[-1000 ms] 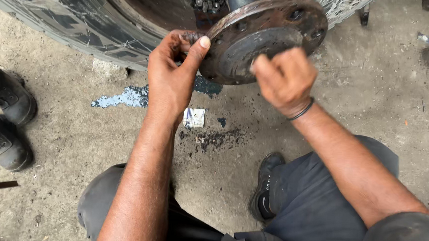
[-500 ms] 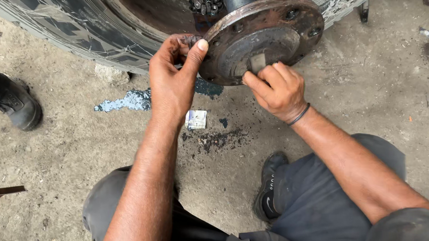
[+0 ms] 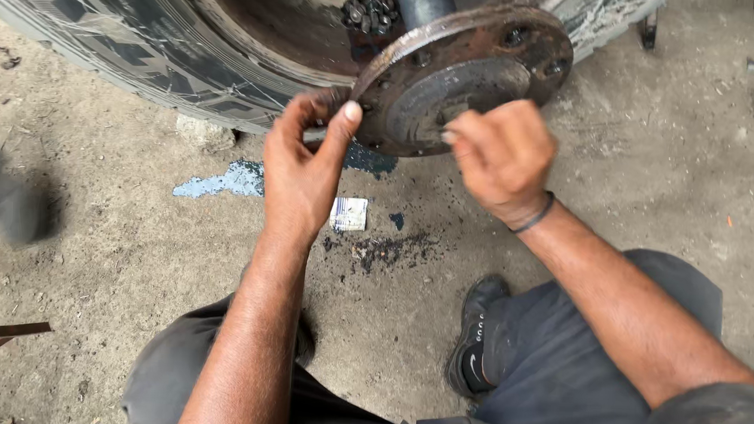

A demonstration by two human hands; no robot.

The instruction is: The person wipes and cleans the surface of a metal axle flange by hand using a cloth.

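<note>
A rusty round axle flange (image 3: 488, 63) with bolt holes sticks out on a dark shaft (image 3: 422, 1) in front of a big truck tyre (image 3: 102, 43). My left hand (image 3: 306, 170) pinches the flange's lower left rim between thumb and fingers. My right hand (image 3: 500, 154) is a closed fist just in front of the flange's face, low and to the right of its centre. Whether the fist holds something small is hidden. A black band sits on my right wrist.
A greasy cluster of nuts (image 3: 370, 14) sits behind the flange. On the concrete floor lie a small white packet (image 3: 348, 213), a blue stain (image 3: 228, 180) and dark grit. Another person's blurred boot (image 3: 4, 197) is at the left. My black shoe (image 3: 474, 337) is below, with a metal strip (image 3: 1, 338) at bottom left.
My right hand went to the flange's centre, then drew back a little as a fist. The left hand kept its grip on the rim. The boot at the left shifted.
</note>
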